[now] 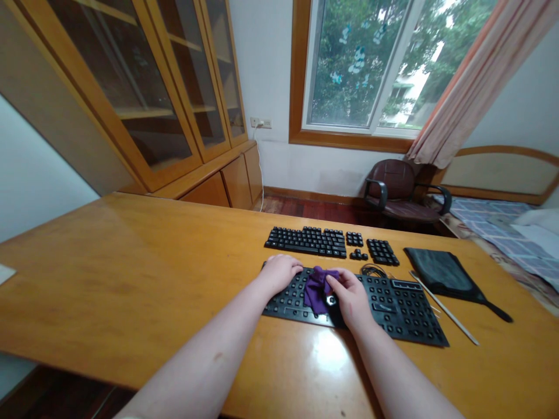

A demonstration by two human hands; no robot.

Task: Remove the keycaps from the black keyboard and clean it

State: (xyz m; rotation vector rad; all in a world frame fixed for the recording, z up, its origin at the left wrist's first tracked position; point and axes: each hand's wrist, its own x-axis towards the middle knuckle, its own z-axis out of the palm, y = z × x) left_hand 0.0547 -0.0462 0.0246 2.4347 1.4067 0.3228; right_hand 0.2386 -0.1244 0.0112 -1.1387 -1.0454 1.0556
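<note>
A black keyboard base (395, 314) with its keycaps off lies on the wooden table, showing rows of bare key posts. My left hand (279, 272) is closed over the left part of its far edge, fingers bent down and partly hidden. In my right hand (349, 294) a purple cloth (317, 291) is pinched between thumb and fingers. The bunched cloth touches the key posts left of the middle. Beside the right hand's fingers a small shiny round spot shows on the base; I cannot make out what it is.
Removed black keycaps (308, 240) stand in keyboard layout behind the base, with number-pad keycaps (383, 251) at their right. A coiled black cable (373, 270) lies between. To the right are a black pouch (445, 272) and a thin pale stick (449, 314). An office chair (395, 192) stands beyond the table.
</note>
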